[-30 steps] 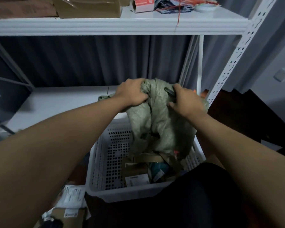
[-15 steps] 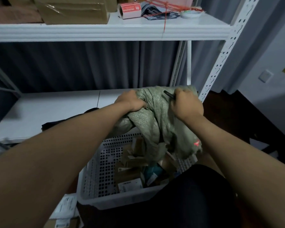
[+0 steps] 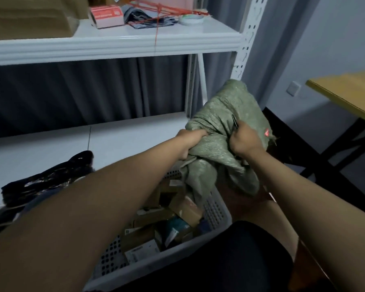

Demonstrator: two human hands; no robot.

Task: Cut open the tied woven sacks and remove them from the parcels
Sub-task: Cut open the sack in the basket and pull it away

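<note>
A crumpled green woven sack (image 3: 223,114) hangs in the air above the right end of a white perforated basket (image 3: 217,213). My left hand (image 3: 190,142) grips a bunched fold on its left side. My right hand (image 3: 246,140) grips the sack's right side and also holds a thin dark tool (image 3: 234,121) that sticks up from the fist. Several cardboard parcels (image 3: 183,207) lie loose inside the basket below the sack. The sack carries a small red mark at its right edge.
A white metal shelf unit (image 3: 114,47) stands behind, its upper board holding boxes, red string and a tape roll. A black bag (image 3: 49,182) lies on the lower shelf at left. A wooden-topped table (image 3: 346,91) stands at right. My dark-clothed knee fills the bottom.
Both hands have carried the sack up and to the right, off the parcels and towards the shelf post. The view has swung right, showing the table.
</note>
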